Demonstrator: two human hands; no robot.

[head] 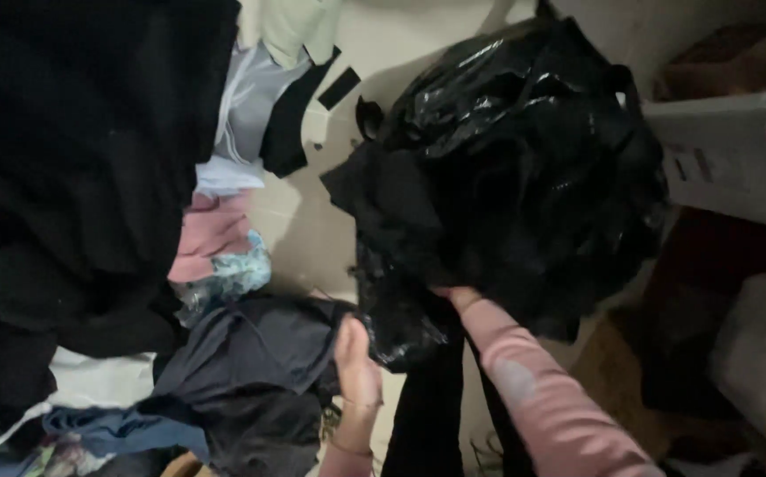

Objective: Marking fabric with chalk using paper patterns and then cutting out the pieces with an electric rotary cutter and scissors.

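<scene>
A large shiny black plastic bag (524,150) stuffed with dark clothes stands on the floor at centre right. My right hand (453,296) reaches into its mouth among black fabric; only the wrist and the pink sleeve show, the fingers are hidden. My left hand (356,358) grips the lower edge of the bag's opening next to a dark navy garment (259,371). A black cloth (392,203) spills out of the bag's left side.
A heap of black clothing (74,159) fills the left. Pink (211,234), pale blue patterned (228,274), white and lavender garments lie on the tiled floor (303,230). Cardboard boxes (727,150) and a translucent bin (762,353) stand at the right.
</scene>
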